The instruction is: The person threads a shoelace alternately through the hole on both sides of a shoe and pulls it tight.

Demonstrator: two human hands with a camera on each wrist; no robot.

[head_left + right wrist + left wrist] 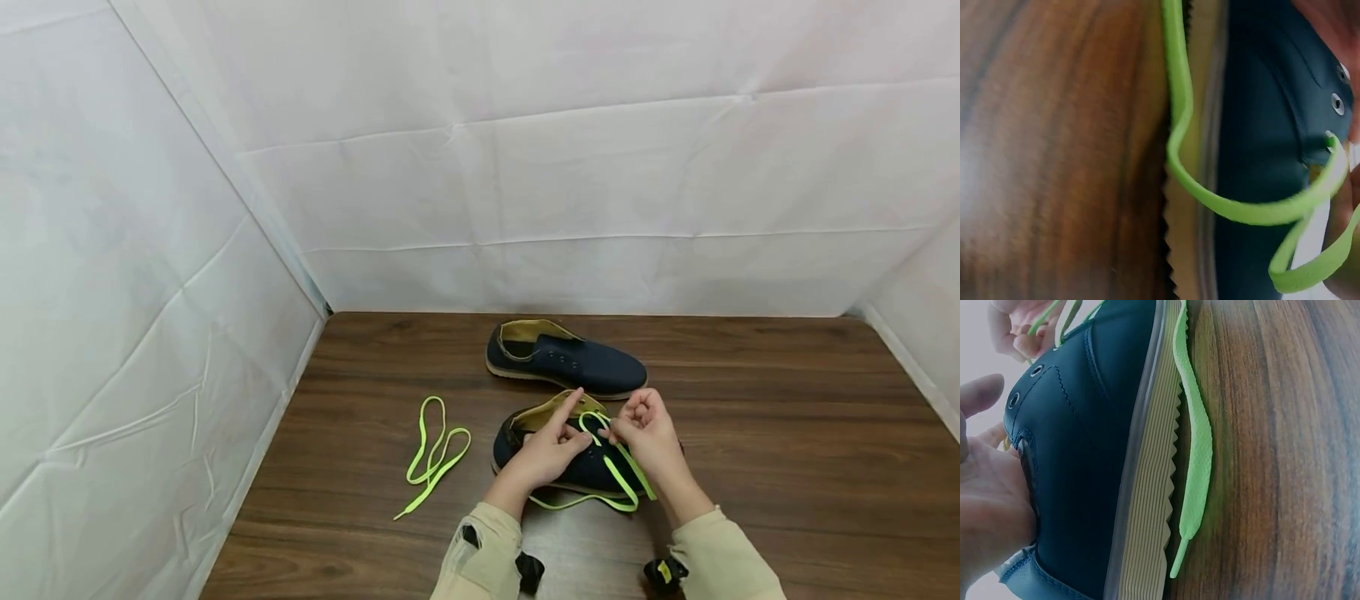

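Note:
A dark blue shoe (588, 473) with a tan sole stands on the table, its toe to the right. A neon green shoelace (617, 475) passes through a front eyelet; one length trails along the sole, its tip showing in the left wrist view. My left hand (551, 457) lies against the shoe's opening, index finger stretched out, thumb near the bare metal eyelets (1014, 400). Over the front of the lacing area, my right hand (648, 433) pinches the lace, which makes a small loop there. The fingertips of that hand are partly hidden.
A second blue shoe (592, 362), without a lace, lies just behind the first. Another green shoelace (435, 467) lies in loose curves to the left on the brown wooden table (780, 433). White cloth walls (570, 183) stand at the back and sides.

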